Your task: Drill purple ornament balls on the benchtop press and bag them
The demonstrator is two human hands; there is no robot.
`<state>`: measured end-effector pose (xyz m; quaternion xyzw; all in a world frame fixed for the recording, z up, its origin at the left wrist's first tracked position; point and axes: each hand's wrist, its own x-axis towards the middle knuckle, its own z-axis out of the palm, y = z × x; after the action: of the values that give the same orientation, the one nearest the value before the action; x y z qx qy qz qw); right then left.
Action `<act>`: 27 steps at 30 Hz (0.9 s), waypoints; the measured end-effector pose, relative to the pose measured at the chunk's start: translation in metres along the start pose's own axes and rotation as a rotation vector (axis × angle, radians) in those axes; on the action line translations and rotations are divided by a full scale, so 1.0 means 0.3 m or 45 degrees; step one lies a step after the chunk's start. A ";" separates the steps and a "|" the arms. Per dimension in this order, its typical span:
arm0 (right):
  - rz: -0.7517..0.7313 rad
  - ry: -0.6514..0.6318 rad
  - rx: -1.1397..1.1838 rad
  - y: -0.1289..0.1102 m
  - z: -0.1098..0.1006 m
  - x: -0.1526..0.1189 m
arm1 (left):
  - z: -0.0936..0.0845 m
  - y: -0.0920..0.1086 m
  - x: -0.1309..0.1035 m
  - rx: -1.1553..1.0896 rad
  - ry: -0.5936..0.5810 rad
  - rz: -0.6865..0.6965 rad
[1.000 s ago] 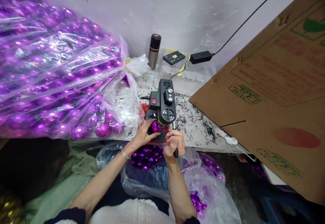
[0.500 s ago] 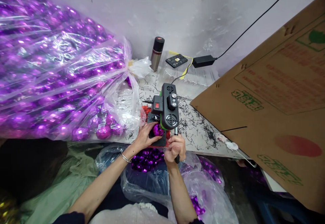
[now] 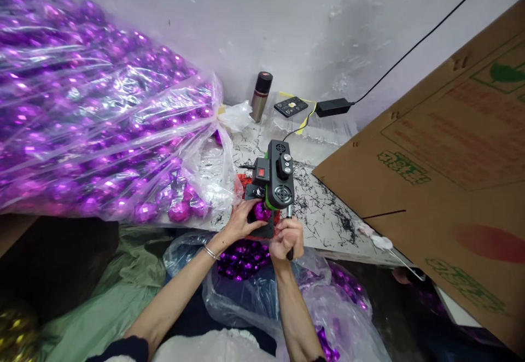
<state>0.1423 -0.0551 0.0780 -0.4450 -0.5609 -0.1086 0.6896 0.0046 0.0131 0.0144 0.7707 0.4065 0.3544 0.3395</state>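
A shiny purple mirrored ball sits under the front of a small black-and-green bench machine. My left hand holds the ball between thumb and fingers, over the machine's black base plate. At the machine's right side, my right hand is wrapped around a lever with a black grip. The machine has a red switch on its side box. The ball's top is partly hidden by the machine head.
A big clear bag of purple balls fills the left. Behind stand a flask, a phone and a power adapter. A cardboard box leans at right. Black scraps litter the table; purple foil pieces lie bagged below.
The view has shifted slightly, so everything sits a little further right. Both hands keep their grips, on the ball and on the lever; little else differs.
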 end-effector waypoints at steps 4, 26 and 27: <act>0.220 -0.054 0.059 -0.074 -0.019 0.103 | -0.009 0.007 -0.008 0.001 -0.003 0.059; 0.123 -0.252 0.005 -0.091 -0.069 0.092 | -0.526 -0.112 0.668 0.595 0.118 -0.629; 0.123 -0.245 0.006 -0.089 -0.068 0.088 | -0.519 -0.118 0.666 0.589 0.126 -0.633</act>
<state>0.1480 -0.0764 0.1146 -0.4781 -0.6028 -0.0306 0.6381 -0.0534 0.2385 0.1204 0.6865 0.6674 0.1963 0.2114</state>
